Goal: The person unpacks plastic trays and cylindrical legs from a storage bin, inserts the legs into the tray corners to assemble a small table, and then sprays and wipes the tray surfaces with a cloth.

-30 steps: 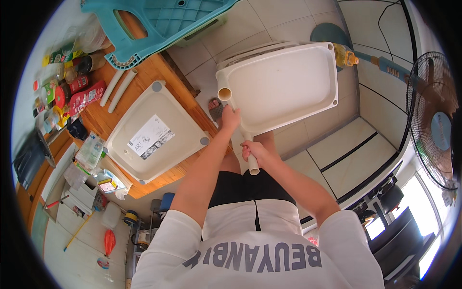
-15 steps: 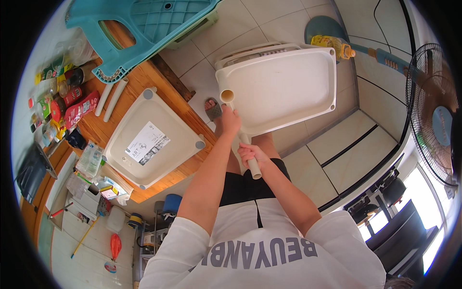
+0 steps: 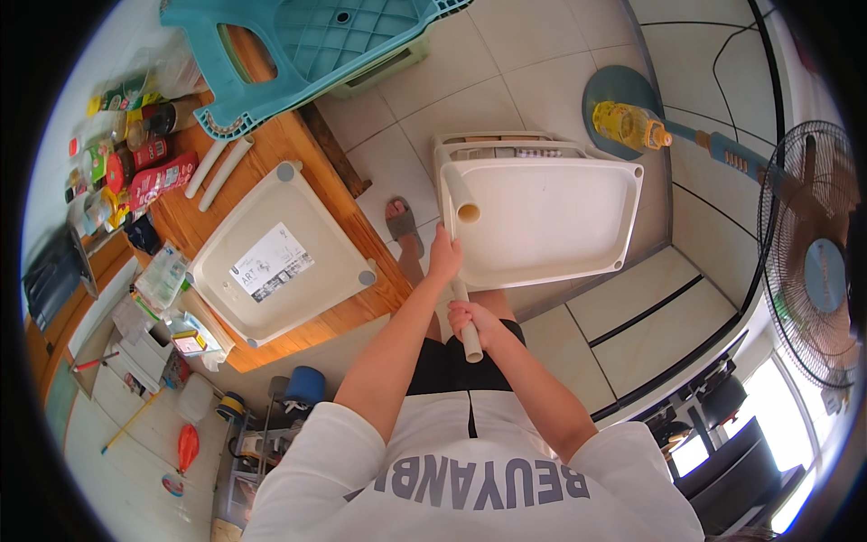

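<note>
In front of my legs a white plastic shelf tray [image 3: 546, 221] stands tilted, with at least one more tray stacked behind it. A white tube [image 3: 460, 191] sticks out at its left corner, its open end toward me. At the tray's left edge, just below that tube, my left hand [image 3: 443, 256] is closed on the rim; its fingertips are partly hidden. My right hand [image 3: 477, 323] wraps round a second white tube [image 3: 470, 345], which rises from the tray's lower left corner toward my lap.
On the wooden table [image 3: 368, 212] at left lie another white tray [image 3: 316, 217] with a label and two loose tubes [image 3: 226, 172]. A turquoise stool [image 3: 298, 68] is at the far left. An oil bottle [image 3: 628, 126] lies across the round base of a standing fan [image 3: 817, 262] at right.
The whole view has shifted, and the trays and both hands sit lower in the picture. More of my sandalled foot shows. Both hands keep their grips.
</note>
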Action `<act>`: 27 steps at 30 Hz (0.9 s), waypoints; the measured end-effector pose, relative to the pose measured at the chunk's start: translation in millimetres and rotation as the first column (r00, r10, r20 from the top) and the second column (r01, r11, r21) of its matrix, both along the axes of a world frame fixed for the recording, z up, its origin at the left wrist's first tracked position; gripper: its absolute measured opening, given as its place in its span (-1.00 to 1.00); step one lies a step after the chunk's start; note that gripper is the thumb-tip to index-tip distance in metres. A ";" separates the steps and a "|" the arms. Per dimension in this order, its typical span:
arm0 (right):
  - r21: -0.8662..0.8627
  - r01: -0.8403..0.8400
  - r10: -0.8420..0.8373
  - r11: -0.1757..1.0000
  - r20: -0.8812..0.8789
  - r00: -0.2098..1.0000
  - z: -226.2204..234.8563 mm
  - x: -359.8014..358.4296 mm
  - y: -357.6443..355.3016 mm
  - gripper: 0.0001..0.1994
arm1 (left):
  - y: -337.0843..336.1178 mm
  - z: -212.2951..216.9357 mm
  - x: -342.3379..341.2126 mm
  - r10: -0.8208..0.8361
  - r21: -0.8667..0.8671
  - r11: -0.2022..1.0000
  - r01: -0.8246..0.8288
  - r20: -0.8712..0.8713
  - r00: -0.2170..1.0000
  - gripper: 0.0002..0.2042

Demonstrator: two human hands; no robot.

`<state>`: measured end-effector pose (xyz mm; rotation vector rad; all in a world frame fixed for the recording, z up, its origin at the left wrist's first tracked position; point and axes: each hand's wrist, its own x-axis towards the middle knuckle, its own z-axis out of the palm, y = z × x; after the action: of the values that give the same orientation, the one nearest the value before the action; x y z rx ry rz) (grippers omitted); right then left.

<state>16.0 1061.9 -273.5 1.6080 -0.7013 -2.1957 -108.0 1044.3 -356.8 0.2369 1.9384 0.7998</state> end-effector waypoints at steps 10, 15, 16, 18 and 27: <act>0.481 -0.345 0.421 0.806 -0.055 0.906 40.0 -79.2 127.8 -0.43 | 21.2 -9.7 -33.4 0.157 0.241 0.961 -0.138 -0.061 0.986 -0.72; 0.254 0.032 0.046 0.967 -0.294 0.955 5.8 -147.8 144.5 -0.67 | 29.2 -19.5 -47.2 0.093 0.259 0.963 -0.080 -0.037 0.995 -0.69; 0.237 0.027 0.035 0.971 -0.255 0.966 -19.1 -151.1 139.5 -0.75 | 30.5 -20.8 -42.2 0.177 0.306 0.941 -0.146 -0.076 0.981 -0.69; 0.083 0.065 -0.050 0.994 -0.170 0.984 -33.8 -155.0 136.3 -0.84 | 29.9 -28.4 -34.2 0.338 0.450 0.858 -0.249 -0.129 0.932 -0.68; 0.158 -0.265 0.265 0.951 0.021 0.964 -24.5 -169.2 143.1 -0.86 | 25.7 -21.9 -38.4 0.159 0.202 0.969 -0.142 -0.072 0.985 -0.70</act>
<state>-153.2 1205.1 -297.9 1.6674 -0.2927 -2.0979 -146.4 1070.1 -378.8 0.2490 1.9774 1.1005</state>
